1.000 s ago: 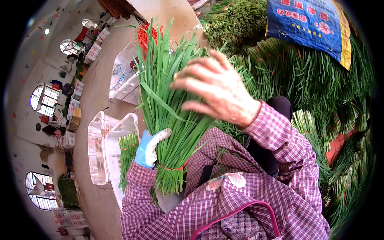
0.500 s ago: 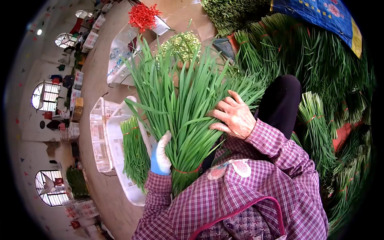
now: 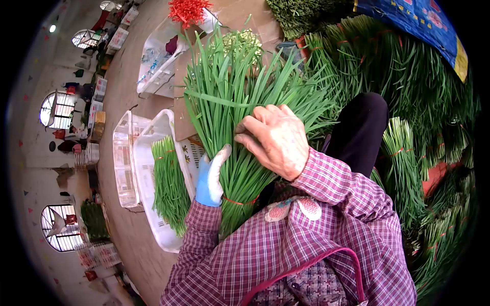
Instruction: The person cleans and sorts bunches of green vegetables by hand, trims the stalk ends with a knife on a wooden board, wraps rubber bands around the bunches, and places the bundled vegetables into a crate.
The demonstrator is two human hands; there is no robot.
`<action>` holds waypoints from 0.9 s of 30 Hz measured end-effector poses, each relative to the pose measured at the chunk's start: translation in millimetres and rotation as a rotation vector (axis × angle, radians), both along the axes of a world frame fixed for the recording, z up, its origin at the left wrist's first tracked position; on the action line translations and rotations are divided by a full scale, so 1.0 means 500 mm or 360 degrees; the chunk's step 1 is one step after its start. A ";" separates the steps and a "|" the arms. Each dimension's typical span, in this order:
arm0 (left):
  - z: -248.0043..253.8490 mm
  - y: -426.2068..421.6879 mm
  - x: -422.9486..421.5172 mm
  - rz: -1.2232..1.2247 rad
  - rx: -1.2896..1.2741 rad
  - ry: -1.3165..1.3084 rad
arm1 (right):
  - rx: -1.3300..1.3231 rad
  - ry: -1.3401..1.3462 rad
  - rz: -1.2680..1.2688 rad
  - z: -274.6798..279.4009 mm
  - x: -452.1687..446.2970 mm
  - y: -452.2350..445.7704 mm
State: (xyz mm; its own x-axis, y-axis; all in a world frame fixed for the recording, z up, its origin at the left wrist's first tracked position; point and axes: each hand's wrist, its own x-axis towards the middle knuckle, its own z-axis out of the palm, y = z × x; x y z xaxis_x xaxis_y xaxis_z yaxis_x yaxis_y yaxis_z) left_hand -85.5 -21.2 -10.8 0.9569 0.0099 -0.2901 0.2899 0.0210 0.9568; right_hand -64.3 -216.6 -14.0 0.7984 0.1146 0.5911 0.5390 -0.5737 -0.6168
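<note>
Holds one bunch of green leaves (image 3: pixel 218 120), bound by one red band (image 3: pixel 241 202), before one purple checked jacket (image 3: pixel 306 232); grips its side with one gloved left hand (image 3: pixel 209 184), with thumb in front and other fingers hidden; bends the fingers of one bare right hand (image 3: pixel 279 140) against the leaves; includes, at left, two white crates (image 3: pixel 145 176), the nearer containing one banded bundle (image 3: pixel 170 186)

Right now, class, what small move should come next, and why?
Probably, the bare right hand should draw aside the long, flat green leaf: it lies crosswise over the red-banded bunch of green leaves, which the blue-and-white gloved left hand holds.
</note>
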 end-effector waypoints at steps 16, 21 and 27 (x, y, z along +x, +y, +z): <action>-0.057 0.015 0.042 0.0108 -0.0180 -0.0046 | 0.0062 0.0154 -0.0040 -0.071 -0.006 0.067; -0.113 0.069 0.049 -0.0085 0.0018 -0.0165 | -0.0049 -0.0343 0.0158 -0.062 -0.050 0.099; -0.055 0.039 0.041 -0.0082 0.0255 -0.0107 | 0.0336 0.0060 0.0963 -0.073 -0.078 0.124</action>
State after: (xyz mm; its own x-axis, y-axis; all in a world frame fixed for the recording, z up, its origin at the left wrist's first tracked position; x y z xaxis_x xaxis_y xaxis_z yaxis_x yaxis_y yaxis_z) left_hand -65.1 -1.6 -38.3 0.9746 0.0014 -0.2242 0.2219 -0.1465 0.9640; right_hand -103.3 -154.5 -50.5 0.6496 0.4357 0.6231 0.7051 -0.0387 -0.7081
